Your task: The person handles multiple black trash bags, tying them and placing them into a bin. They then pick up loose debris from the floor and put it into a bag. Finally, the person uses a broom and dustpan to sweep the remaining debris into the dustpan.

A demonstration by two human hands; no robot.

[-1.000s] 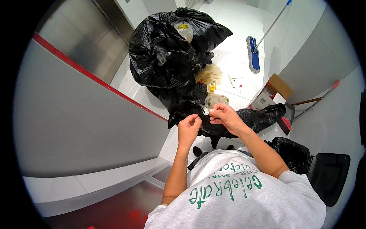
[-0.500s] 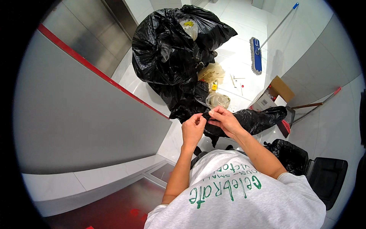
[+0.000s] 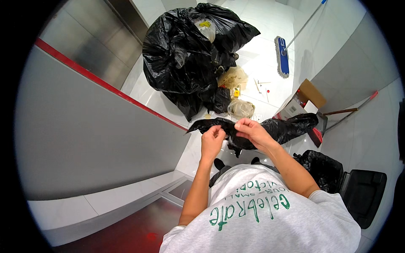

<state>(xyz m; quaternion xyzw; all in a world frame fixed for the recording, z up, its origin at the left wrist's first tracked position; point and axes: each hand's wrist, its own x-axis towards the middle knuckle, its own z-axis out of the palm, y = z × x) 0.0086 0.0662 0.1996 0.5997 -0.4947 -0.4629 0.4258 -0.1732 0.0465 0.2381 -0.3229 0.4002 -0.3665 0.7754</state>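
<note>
The heap of full black bags (image 3: pixel 173 59) is sprawling over the white tiled floor (image 3: pixel 263 31). In front of the person, a loose black bag (image 3: pixel 289 131) is stretching sideways beneath both hands, its right end reaching near the box. A black bin (image 3: pixel 325 166) is standing at the lower right, its lid (image 3: pixel 366 196) hanging open. A blue flat mop (image 3: pixel 284 61) is resting at the upper right, and an open cardboard box (image 3: pixel 300 103) is sitting below it. The right hand (image 3: pixel 259 135) is clamping its fingers on the loose bag's edge; the left hand (image 3: pixel 212 144), just beside, is pinching its fingers together on that bag too. Beyond them, a crumpled clear bag (image 3: pixel 241 109) is lying near a small yellow-labelled packet (image 3: pixel 237 91).
</note>
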